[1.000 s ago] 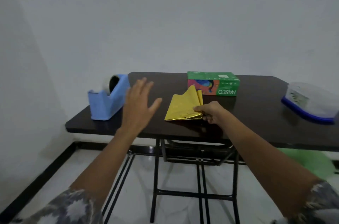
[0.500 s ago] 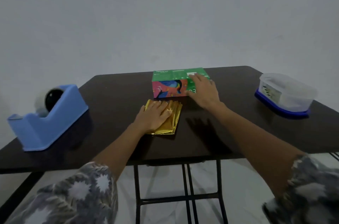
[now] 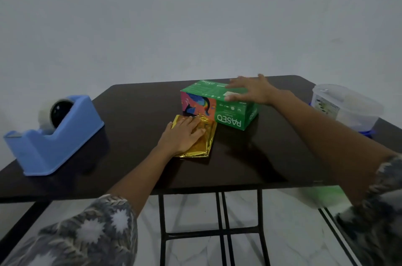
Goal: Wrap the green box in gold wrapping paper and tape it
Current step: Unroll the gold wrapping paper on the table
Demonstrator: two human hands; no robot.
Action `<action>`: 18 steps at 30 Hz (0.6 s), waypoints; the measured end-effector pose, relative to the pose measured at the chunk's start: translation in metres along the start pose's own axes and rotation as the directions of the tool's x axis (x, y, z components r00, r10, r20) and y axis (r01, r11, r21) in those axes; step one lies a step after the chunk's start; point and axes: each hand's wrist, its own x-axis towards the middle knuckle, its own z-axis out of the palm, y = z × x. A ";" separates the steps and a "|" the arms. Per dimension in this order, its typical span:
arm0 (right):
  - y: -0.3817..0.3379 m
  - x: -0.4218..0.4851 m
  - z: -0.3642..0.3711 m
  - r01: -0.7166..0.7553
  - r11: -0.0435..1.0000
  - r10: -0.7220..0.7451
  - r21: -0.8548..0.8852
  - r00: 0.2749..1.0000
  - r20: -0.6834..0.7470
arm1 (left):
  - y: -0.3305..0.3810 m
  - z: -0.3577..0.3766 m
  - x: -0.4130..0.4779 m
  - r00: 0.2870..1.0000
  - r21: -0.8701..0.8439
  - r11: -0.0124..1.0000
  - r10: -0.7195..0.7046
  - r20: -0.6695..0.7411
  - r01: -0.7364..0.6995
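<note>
L hand (image 3: 183,135): palm down, flat on the folded gold wrapping paper (image 3: 205,146). Fingers (image 3: 193,122) straight and close together, not curled, no pinch; they press the sheet onto the table (image 3: 134,157). Fingertips reach the paper's far edge, right by the box front.

R hand (image 3: 254,91): spread over the top face of the green box (image 3: 219,111), toward its right end. Fingers extended and fanned, thumb tip at the top-front edge. Not wrapped round the box, nothing held. Looks like contact w/ the top, but the hand is blurred, so can't tell how firm.

Green box: on the table, centre-back, turned at an angle, unwrapped. Multicolour print on the front left, "PASEO" lettering upside down to the camera. Gold paper lies just in front of its left half, folded into a small pad. Far edge touching or just beside the box base; can't tell which.

Other items: blue tape dispenser (image 3: 56,143) at the table's left edge, tape roll (image 3: 44,118) seated at its back. Clear plastic container (image 3: 348,109) at far right on a blue lid (image 3: 367,132).

Hidden / unclear:
- Much of the paper is under the L hand.
- The box top's right part is under the R hand.
- Container contents are hazy, label unreadable.
- Blurred green object (image 3: 324,198) below the table edge at right, unidentifiable.
- Patterned sleeves cut off at the frame bottom.
</note>
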 end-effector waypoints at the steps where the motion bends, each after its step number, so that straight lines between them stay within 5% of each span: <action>1: 0.002 -0.007 0.005 -0.031 0.996 0.024 0.080 0.996 0.091 | 0.001 -0.001 -0.001 1.000 -0.004 1.000 0.000 -0.004 0.000; 7: -0.006 -0.036 0.024 -0.210 0.974 0.211 0.086 0.978 0.000 | 0.003 -0.005 -0.006 1.000 -0.042 0.999 -0.021 0.018 0.022; 12: -0.016 -0.085 0.032 -0.478 0.874 0.486 0.088 0.856 -0.177 | 0.006 -0.009 -0.011 1.000 -0.067 0.998 -0.016 -0.002 0.016; 16: -0.010 -0.111 0.023 -0.567 0.819 0.572 0.086 0.797 -0.191 | 0.008 -0.012 -0.012 1.000 -0.091 0.996 -0.008 0.012 0.009; 18: -0.006 -0.118 0.020 -0.585 0.806 0.591 0.091 0.790 -0.163 | 0.008 -0.017 -0.010 0.999 -0.273 0.961 -0.039 0.004 0.038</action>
